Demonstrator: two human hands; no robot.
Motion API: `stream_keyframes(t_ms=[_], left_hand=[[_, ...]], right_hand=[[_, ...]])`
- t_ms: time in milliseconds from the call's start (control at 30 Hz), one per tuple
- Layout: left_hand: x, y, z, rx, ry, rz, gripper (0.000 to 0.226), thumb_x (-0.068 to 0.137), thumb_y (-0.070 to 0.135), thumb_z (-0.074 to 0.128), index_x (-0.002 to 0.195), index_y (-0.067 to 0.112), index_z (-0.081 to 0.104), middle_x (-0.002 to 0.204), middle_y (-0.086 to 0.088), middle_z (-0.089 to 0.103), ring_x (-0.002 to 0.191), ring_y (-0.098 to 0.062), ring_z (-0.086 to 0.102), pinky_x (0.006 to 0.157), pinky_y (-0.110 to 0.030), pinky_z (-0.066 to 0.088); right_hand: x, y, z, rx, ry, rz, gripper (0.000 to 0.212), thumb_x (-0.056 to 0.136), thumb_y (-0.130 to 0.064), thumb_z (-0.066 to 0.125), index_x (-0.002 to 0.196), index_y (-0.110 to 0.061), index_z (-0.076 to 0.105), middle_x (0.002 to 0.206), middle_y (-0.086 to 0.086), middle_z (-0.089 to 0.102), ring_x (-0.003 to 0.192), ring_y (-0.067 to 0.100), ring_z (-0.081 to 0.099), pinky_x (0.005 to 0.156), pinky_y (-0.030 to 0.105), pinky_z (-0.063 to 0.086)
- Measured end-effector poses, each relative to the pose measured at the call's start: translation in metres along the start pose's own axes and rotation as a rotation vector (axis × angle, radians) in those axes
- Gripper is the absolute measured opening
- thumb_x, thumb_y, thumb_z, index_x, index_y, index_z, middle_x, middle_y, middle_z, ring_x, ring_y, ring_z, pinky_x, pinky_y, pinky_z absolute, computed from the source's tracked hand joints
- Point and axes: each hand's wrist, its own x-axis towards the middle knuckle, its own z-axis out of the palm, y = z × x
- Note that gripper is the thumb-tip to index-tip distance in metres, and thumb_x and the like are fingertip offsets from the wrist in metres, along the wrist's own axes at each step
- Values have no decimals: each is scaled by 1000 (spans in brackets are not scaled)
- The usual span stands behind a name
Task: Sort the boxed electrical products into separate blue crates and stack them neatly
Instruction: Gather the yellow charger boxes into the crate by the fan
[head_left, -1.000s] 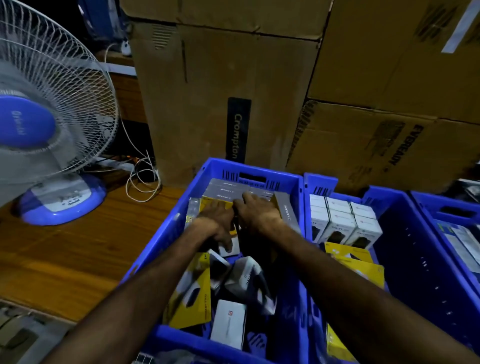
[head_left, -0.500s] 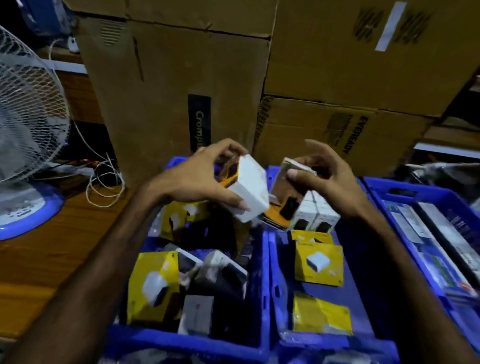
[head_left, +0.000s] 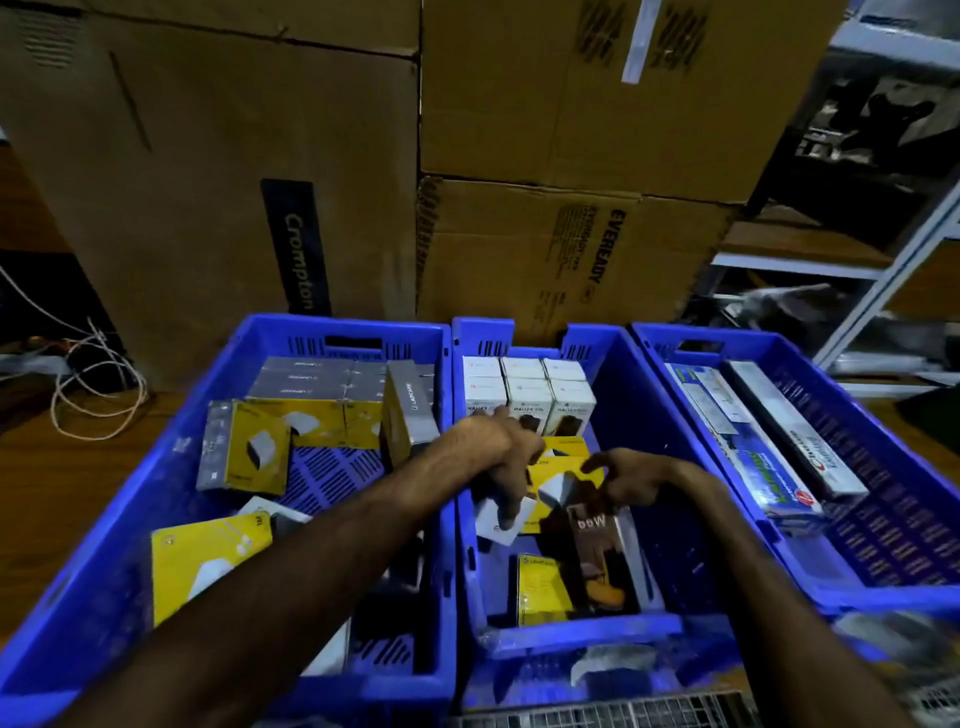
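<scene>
both hands in middle crate: left hand grips white box, right hand pinches brown box; next, stack beside white row.

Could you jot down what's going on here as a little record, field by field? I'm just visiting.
Setting: three blue crates side by side before stacked cardboard cartons
Left crate: grey and yellow boxes
Middle crate: white boxes rowed at the back
Right crate: long flat packs
Left hand: in middle crate, gripping a white box
Right hand: in middle crate, fingers curled over loose boxes; grip unclear
</scene>
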Motion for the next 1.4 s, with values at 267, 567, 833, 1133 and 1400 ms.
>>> stream_keyframes(t_ms=[267,567,833,1133,1400], left_hand=[[2,-4,6,91,108,-80,59,73,23,80,127,13,56,126,-16,56,119,-34,48,98,-57,50],[-31,7,23,-225,409,74,71,83,37,81,145,21,52,139,-7,58,130,-28,52,100,-47,51],[-48,18,71,-566,583,-42,48,88,30,79,134,24,65,127,-2,69,110,-17,67,94,-37,54],[-49,36,81,-829,857,-138,31,87,17,80,118,17,75,110,2,76,98,-9,70,90,-28,57],[-50,33,64,-1018,1072,-165,60,86,21,83,140,31,59,131,7,61,114,-9,63,87,-28,62]], right_hand=[[3,3,-7,-360,310,25,63,89,-41,65,148,-30,46,147,13,47,136,36,50,106,54,42],[30,-18,19,-597,244,-254,77,89,-31,74,156,-29,35,156,11,41,138,34,48,108,49,43],[61,4,12,-701,104,-267,89,89,-26,74,160,-31,20,161,11,32,150,34,32,119,61,24],[73,11,-6,-673,138,-468,56,68,-63,84,100,-22,65,106,6,65,95,28,66,77,41,58],[-5,0,-73,83,237,-711,48,79,-55,82,82,-9,71,83,17,71,69,12,62,63,39,48]])
